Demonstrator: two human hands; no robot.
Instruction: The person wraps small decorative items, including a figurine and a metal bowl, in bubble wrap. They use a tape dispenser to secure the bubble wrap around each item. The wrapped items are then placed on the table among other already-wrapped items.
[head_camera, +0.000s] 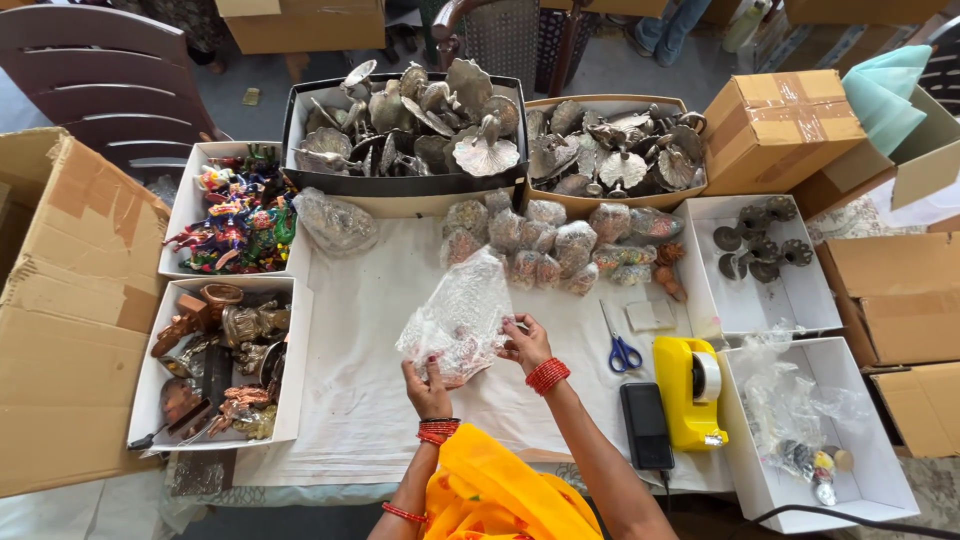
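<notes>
Presently, both hands are closed on a clear bubble-wrap bundle (458, 318) held just above the white cloth-covered table (360, 330). The left hand (428, 385) grips its lower edge from beneath; the right hand (525, 343) pinches its right side with the fingertips. What lies inside the wrap cannot be made out.

Done, as far as can be judged: a row of small wrapped parcels (560, 242) lies on the cloth just behind the bundle, and one more wrapped parcel (335, 222) sits apart at the left.

Left, as far as can be judged: the black-sided box of grey metal leaf-shaped pieces (410, 125) and the brown cardboard box of similar metal pieces (610, 150) both stand heaped and unwrapped. The white box of multicoloured figurines (235, 215), the white box of copper and brass figures (220, 360) and the white box of dark round metal pieces (755, 245) are likewise unwrapped. By this count, wrapping appears at an early stage.

Blue-handled scissors (620, 348), a yellow tape dispenser (688, 390) and a black phone (646, 425) lie to the right of the hands, untouched.
</notes>
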